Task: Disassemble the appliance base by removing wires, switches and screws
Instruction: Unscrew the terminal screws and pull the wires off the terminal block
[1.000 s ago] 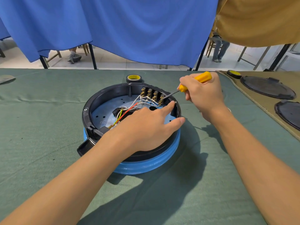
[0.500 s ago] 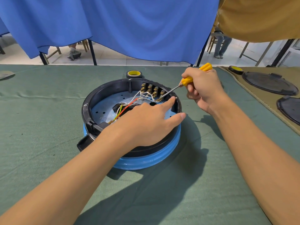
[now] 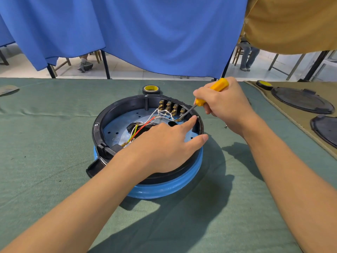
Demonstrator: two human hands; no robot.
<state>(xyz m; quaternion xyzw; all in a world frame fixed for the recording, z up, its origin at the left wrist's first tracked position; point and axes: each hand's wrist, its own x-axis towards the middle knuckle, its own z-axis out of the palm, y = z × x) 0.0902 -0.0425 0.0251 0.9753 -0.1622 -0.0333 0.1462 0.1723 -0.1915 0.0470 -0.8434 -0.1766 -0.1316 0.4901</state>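
The round appliance base (image 3: 116, 110), black rim over a blue ring, lies open side up on the green cloth. Inside it white, red and yellow-green wires (image 3: 155, 117) run to a row of brass-tabbed switches (image 3: 171, 106) at the far wall. My left hand (image 3: 164, 143) rests flat on the near right rim, index finger stretched toward a rim screw. My right hand (image 3: 224, 106) grips a yellow-handled screwdriver (image 3: 211, 92); its tip sits at the rightmost switch terminal, by my left fingertip.
A roll of black tape with a yellow core (image 3: 151, 89) stands just behind the base. On a tan cloth at the right lie two black round lids (image 3: 300, 101) and another tape roll (image 3: 264, 84). A blue curtain (image 3: 145, 33) hangs behind the table.
My right hand has tilted the screwdriver handle and slid its tip slightly lower along the rightmost terminal. My left hand stays on the rim.
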